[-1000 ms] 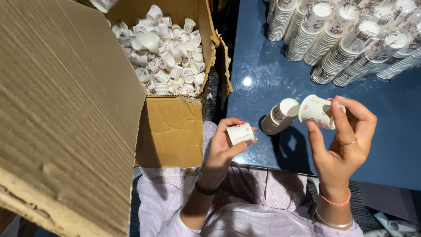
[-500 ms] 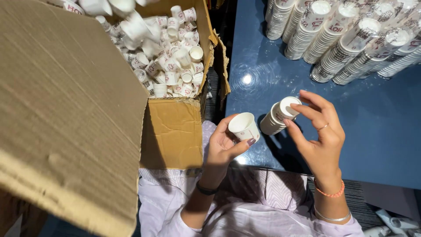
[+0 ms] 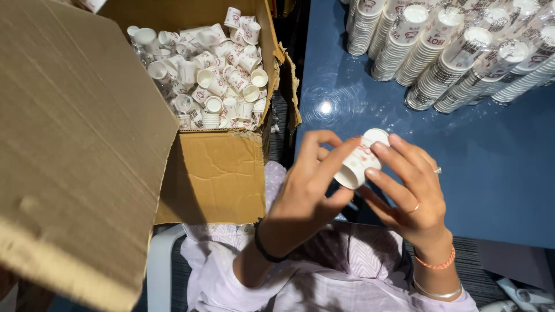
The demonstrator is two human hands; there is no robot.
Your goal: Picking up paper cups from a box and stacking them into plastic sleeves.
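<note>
Both of my hands meet over the near edge of the blue table (image 3: 491, 173). Between them lies a short stack of small white paper cups (image 3: 361, 160) with red print, tilted on its side. My left hand (image 3: 309, 196) grips its lower end with thumb and fingers. Fingertips of my right hand (image 3: 407, 188) press on the upper part of the same stack. A dark band circles my left wrist; my right wrist carries an orange and a silver bracelet, with rings on the fingers.
An open cardboard box (image 3: 214, 179) at my left is filled with several loose paper cups (image 3: 214, 75); its big flap (image 3: 75, 144) sticks out toward me. Long stacks of cups (image 3: 457, 52) lie across the far side of the table.
My left hand carried its single cup to the right and joined it to the stack in my right hand. Both hands have closed together on that stack.
</note>
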